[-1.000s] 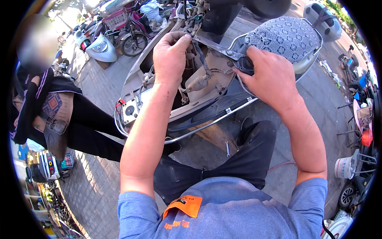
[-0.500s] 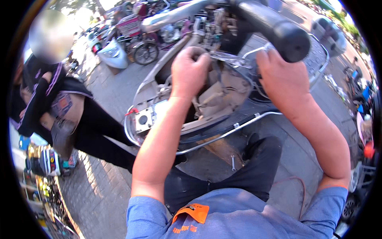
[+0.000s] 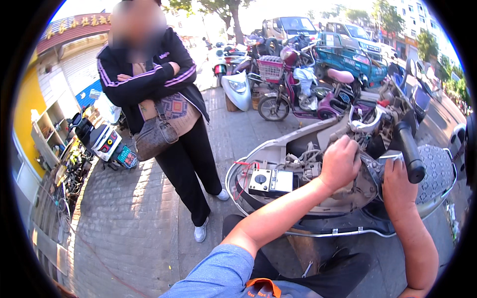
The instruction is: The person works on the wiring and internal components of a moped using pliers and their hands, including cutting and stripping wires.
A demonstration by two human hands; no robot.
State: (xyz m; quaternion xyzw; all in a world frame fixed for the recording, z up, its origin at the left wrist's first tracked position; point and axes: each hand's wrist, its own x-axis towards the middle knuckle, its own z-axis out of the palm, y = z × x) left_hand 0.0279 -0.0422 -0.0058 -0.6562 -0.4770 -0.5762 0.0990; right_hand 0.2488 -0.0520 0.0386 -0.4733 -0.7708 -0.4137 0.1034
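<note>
My left hand is closed, fingers curled in, above the open body of a partly stripped scooter; whatever it pinches is hidden. To the right, my right hand is closed just below a black handlebar grip. A pale, shiny flat piece shows at its fingertips, too small to name surely. Bare wiring and brackets lie exposed inside the scooter, left of my left hand. A multimeter with red leads rests on the scooter's left end.
A person with crossed arms and a brown shoulder bag stands at the left. A wrench lies low by my legs. Behind are a purple scooter, a pale scooter panel and a blue cargo tricycle.
My view has swung up and left, so the scooter and both hands sit farther right and the standing person shows more fully. The clear plastic strip seen between my hands earlier no longer shows there.
</note>
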